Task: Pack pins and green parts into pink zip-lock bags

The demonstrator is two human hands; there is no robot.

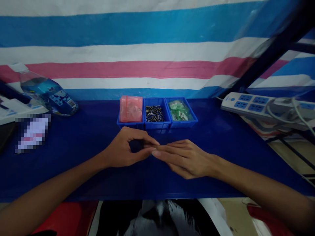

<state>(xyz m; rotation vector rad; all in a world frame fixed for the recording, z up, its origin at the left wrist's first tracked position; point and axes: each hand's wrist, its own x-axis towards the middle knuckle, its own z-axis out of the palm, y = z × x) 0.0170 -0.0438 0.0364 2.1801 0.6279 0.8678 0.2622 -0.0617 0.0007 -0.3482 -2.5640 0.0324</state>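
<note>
My left hand point(129, 147) and my right hand point(189, 159) meet above the middle of the blue table point(98, 185). The left thumb and fingers close around the fingertips of the right hand. My right fingers reach out nearly straight toward the left, close together. No object shows between the hands. Just beyond them stand three joined blue bins: the left bin point(130, 125) holds pink plastic bags point(131, 109), the middle bin point(157, 125) many small dark metal screws point(154, 113), the right bin point(184, 124) green-tinted bags with small white pieces point(179, 110).
A bottle of blue liquid point(50, 91) leans at the back left, near a white object point(22, 109). At the right lies a power strip point(251, 103) with cables. Behind the table hangs a striped sheet point(147, 29). A dark metal frame point(261, 62) slants at the right.
</note>
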